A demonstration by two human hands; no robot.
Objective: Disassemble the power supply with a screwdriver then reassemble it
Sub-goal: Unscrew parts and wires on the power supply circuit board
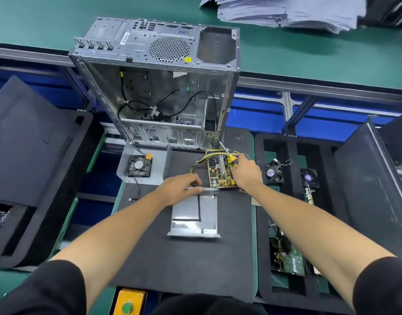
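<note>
Nearest, at the bottom edge, a yellow box with a green button (127, 307) is partly cut off between two black sleeves. Beyond it a black mat (191, 264) covers the desk (309, 62), and on the mat lies the power supply's grey metal casing (194, 215), open side up, with a black L-shaped strip inside. The left hand (179, 188) rests on the casing's far edge, fingers loosely curled over the rim and thumb along it. Just beyond, touching that rim, sits the power supply circuit board (220, 172), yellowish, with yellow and black wires looping off its far side. The right hand (246, 172) grips a screwdriver (230, 159) by its yellow and black handle, the shaft slanting up and away to the left; the hand hides the board's right edge. To the left lies a small black fan (139, 165) on a grey metal panel (147, 176). At right, a black foam tray (284, 289) holds two more fans (273, 172) and a green board that is hard to make out. Farther off stands an empty computer case (159, 87), its interior cables loose. At the far right a stack of grey sheets (286, 10) is cut off by the top edge.
</note>
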